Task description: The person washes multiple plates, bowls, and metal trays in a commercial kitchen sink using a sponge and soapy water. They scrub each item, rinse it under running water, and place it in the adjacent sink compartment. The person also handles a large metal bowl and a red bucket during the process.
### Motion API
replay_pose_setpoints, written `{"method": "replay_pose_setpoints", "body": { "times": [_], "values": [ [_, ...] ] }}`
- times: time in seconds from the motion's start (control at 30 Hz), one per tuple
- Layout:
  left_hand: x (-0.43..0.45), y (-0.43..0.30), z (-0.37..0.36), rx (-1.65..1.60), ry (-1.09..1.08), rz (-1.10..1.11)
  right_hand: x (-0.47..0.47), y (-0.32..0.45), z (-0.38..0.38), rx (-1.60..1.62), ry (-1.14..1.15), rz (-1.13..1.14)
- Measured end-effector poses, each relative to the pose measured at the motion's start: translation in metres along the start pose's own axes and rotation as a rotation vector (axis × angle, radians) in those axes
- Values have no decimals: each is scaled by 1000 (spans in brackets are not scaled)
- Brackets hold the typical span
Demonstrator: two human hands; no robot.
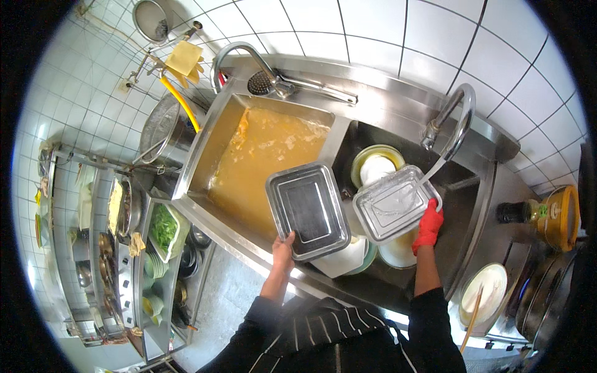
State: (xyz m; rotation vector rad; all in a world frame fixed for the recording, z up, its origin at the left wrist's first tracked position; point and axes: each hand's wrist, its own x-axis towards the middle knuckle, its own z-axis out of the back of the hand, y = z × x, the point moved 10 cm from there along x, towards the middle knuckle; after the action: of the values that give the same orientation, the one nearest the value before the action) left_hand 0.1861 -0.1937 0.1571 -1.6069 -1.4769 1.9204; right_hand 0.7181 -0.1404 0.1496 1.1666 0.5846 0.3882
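Observation:
My bare left hand (282, 254) grips the near edge of a rectangular stainless-steel pan (305, 210), tilted over the divider between two sink basins. A red glove covers my right hand (429, 226), which holds the right edge of a second rectangular metal pan or lid (382, 210). Water streams onto that piece from the right-hand faucet (461, 116). Beneath it, a yellow-rimmed bowl (357, 161), a white angular dish (340, 259) and other dishes sit in the right basin (459, 200), partly hidden.
Cloudy brownish water (266, 140) with floating scraps fills the left basin. Behind it stands another faucet (240, 46). Shelves at left hold a tub of chopped greens (163, 228) and stacked green bowls (154, 265). At right are a yellow bucket (559, 219) and a round pan (482, 289).

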Motion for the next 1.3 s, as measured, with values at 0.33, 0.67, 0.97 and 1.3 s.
{"method": "replay_pose_setpoints", "body": {
  "times": [0.33,0.67,0.97,1.3],
  "values": [
    [-11,-44,-29,78,38,-219,-25,-35,-98,973,507,-559],
    [-37,-55,-78,124,123,-56,-55,12,-104,1019,455,-523],
    [-46,-50,-109,16,246,-41,-52,114,-30,139,246,-217],
    [-43,-19,-154,176,455,165,-44,91,-38,1,438,-179]
  ]
}}
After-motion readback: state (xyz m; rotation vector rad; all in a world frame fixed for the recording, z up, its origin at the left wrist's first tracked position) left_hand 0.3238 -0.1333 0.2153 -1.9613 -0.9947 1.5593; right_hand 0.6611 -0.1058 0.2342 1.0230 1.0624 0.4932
